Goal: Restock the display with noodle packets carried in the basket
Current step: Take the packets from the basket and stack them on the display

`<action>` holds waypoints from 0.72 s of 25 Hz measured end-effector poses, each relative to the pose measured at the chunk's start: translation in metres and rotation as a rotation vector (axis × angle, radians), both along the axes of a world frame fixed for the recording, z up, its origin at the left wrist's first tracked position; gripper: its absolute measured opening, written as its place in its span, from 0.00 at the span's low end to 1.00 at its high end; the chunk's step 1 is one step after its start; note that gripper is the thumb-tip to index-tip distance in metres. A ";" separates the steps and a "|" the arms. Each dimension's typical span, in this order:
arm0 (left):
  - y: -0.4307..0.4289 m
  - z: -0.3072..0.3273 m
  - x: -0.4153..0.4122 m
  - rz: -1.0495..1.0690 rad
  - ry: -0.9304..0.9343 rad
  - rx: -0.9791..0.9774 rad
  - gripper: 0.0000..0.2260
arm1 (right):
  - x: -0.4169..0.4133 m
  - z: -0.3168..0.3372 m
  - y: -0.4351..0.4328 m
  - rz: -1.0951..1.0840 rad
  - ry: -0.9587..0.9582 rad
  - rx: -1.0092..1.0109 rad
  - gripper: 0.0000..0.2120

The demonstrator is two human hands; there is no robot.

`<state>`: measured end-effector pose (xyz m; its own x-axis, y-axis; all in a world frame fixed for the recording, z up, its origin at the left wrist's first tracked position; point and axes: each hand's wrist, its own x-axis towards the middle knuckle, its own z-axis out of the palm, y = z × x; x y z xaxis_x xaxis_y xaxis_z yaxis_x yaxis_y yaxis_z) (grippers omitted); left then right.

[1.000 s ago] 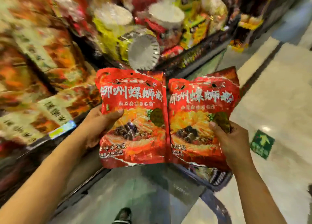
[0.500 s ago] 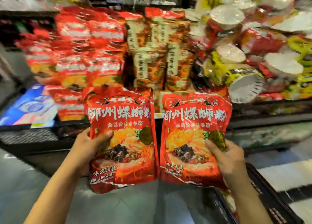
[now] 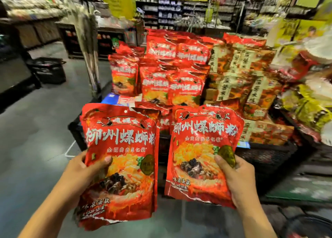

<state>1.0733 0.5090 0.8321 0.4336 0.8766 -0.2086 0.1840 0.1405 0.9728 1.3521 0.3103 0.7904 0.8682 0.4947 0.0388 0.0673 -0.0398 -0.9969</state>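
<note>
Drawn slightly apart since a moment ago, the left noodle packet point(image 3: 122, 148) sits gripped in my left hand point(image 3: 84, 173), the right noodle packet point(image 3: 203, 148) in my right hand point(image 3: 239, 180), both upright near me, the display point(image 3: 265, 153) with its stacked red packets point(image 3: 185, 87) beyond.

Place: a shop, a grocery store by its stock.
Display point(image 3: 269, 153): a black mesh stand at 12 o'clock, heaped with goods.
Red packets point(image 3: 185, 87): one kind, stacked in rows.
Brown packets point(image 3: 242, 79): stacked beside them at 1 o'clock.
Shelves point(image 3: 161, 8): far at 12 o'clock, packed with small goods.
Signs point(image 3: 118, 0): yellow, hanging above.
Floor point(image 3: 36, 130): a grey aisle at 9 o'clock.
</note>
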 end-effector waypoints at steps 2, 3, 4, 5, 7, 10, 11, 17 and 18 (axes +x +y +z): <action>0.029 -0.001 -0.024 0.013 -0.045 -0.022 0.48 | -0.017 -0.007 0.025 0.009 -0.002 -0.009 0.02; 0.044 -0.003 -0.031 0.019 -0.061 -0.030 0.47 | -0.022 -0.009 0.035 0.023 0.003 -0.026 0.02; 0.057 -0.005 -0.034 0.035 -0.067 -0.039 0.42 | -0.025 -0.009 0.044 0.032 0.010 -0.039 0.03; 0.072 -0.008 -0.035 0.049 -0.092 -0.052 0.33 | -0.026 -0.006 0.052 0.024 0.013 -0.044 0.03; 0.109 -0.015 -0.031 0.085 -0.113 -0.046 0.18 | -0.021 -0.003 0.080 0.020 0.007 -0.040 0.02; 0.175 -0.028 -0.008 0.098 -0.117 -0.007 0.23 | -0.001 0.000 0.139 0.032 -0.019 -0.004 0.06; 0.200 -0.033 0.002 0.107 -0.118 0.002 0.24 | 0.011 -0.001 0.162 0.030 -0.029 -0.002 0.07; 0.341 -0.054 0.072 0.171 -0.109 0.020 0.04 | 0.076 -0.004 0.300 0.030 -0.051 -0.052 0.08; 0.363 -0.055 0.082 0.176 -0.106 0.023 0.03 | 0.083 -0.001 0.323 0.038 -0.057 -0.065 0.09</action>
